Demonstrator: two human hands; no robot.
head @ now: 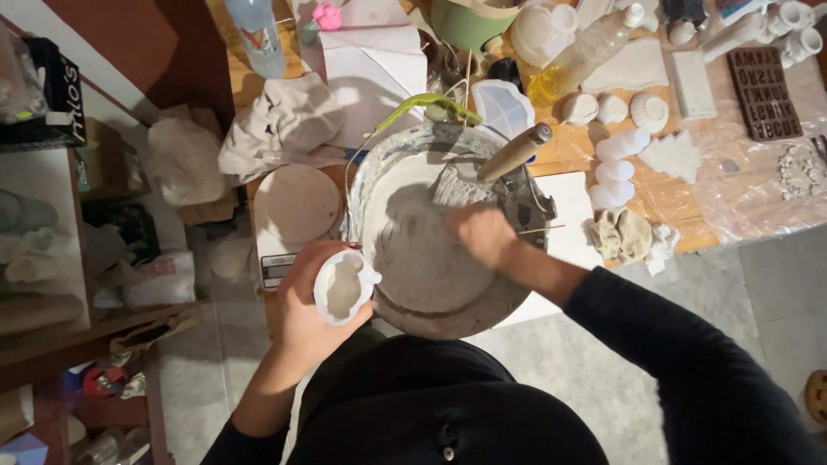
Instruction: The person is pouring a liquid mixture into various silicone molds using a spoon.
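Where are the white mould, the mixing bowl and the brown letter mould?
White mould (345,288), head view, on its grey filling.
Mixing bowl (413,258), head view, on its inner wall.
Brown letter mould (764,93), head view, on its middle.

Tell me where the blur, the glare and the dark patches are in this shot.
Head view: the right hand over the mixing bowl is motion-smeared; the left hand and its small white mould are sharper. Light washes out the white paper and plastic sheet up top; the shelves at left sit in shadow.
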